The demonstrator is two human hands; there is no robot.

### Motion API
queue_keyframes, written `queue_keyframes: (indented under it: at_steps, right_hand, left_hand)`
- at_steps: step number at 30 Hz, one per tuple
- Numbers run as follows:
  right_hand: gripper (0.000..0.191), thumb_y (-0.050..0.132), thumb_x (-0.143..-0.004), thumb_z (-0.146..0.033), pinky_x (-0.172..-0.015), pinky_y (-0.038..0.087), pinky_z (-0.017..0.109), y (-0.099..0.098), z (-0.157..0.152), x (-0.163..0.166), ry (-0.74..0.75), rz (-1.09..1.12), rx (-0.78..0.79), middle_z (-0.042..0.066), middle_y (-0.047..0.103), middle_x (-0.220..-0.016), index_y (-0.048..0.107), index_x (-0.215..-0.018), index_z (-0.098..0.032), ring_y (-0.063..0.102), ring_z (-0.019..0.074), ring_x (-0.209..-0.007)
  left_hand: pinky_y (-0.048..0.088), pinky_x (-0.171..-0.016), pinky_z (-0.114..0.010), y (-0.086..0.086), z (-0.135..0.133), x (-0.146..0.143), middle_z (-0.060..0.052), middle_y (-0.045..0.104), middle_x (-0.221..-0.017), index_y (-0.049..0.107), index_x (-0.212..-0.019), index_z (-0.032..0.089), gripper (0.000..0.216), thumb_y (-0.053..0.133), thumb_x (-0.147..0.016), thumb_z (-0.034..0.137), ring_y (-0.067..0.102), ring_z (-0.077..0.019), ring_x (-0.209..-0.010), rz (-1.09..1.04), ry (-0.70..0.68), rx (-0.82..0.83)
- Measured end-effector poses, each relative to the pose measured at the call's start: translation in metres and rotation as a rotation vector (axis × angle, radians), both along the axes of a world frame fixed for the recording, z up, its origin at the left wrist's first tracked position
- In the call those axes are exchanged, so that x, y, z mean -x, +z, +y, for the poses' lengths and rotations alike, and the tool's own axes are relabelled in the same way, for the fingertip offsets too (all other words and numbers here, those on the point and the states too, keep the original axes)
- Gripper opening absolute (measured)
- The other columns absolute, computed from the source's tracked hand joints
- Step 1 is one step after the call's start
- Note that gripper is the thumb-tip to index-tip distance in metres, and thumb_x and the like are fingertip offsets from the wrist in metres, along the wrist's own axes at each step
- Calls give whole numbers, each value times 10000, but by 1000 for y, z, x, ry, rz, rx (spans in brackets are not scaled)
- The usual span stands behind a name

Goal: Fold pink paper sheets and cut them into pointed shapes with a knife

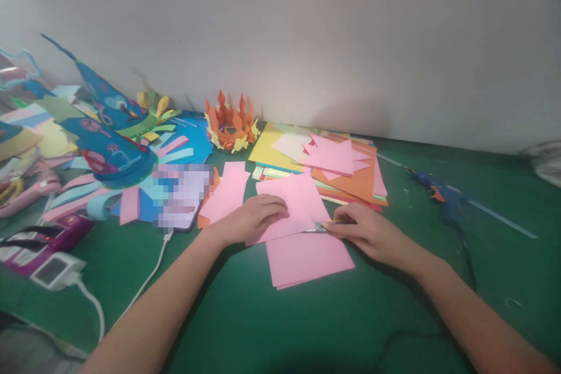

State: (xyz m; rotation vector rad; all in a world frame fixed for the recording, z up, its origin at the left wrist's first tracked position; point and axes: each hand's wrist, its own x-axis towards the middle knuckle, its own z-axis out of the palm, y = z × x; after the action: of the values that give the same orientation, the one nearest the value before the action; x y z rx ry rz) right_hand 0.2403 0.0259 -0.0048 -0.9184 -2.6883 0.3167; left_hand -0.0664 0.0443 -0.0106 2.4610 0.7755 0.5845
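My left hand [256, 216] rests on an upper pink paper sheet [302, 193], its fingers laid over the surface and slightly bent. At the right, my right hand [366, 231] grips what looks like a utility knife [321, 227]. The thin tip points left and lies along the lower edge of the upper sheet. Most of the handle is hidden by my fingers. Under that edge, more pink sheets [309, 263] stick out toward me. Beyond my left hand lie pink paper pieces [228, 187] with an orange piece beneath.
Behind the sheets is a stack of coloured paper [272, 146], with pink cutouts [331, 155] on top. An orange paper crown [230, 125] and blue cone hats [109, 152] stand left. A phone [193, 193] charges there. A blue glue gun [438, 187] lies right.
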Motion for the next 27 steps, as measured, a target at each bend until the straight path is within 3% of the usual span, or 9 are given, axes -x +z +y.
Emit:
queue_keyframes:
  at_steps: [27]
  right_hand:
    - [347, 376, -967, -224, -686, 448, 304, 3, -7, 17, 12, -29, -27, 76, 601, -941, 630, -1184, -318, 535, 178, -825]
  left_hand:
    - [452, -953, -331, -3, 2, -1, -89, 627, -1125, 615, -1075, 182, 242, 414, -946, 143, 567, -176, -1079, -46, -6, 2]
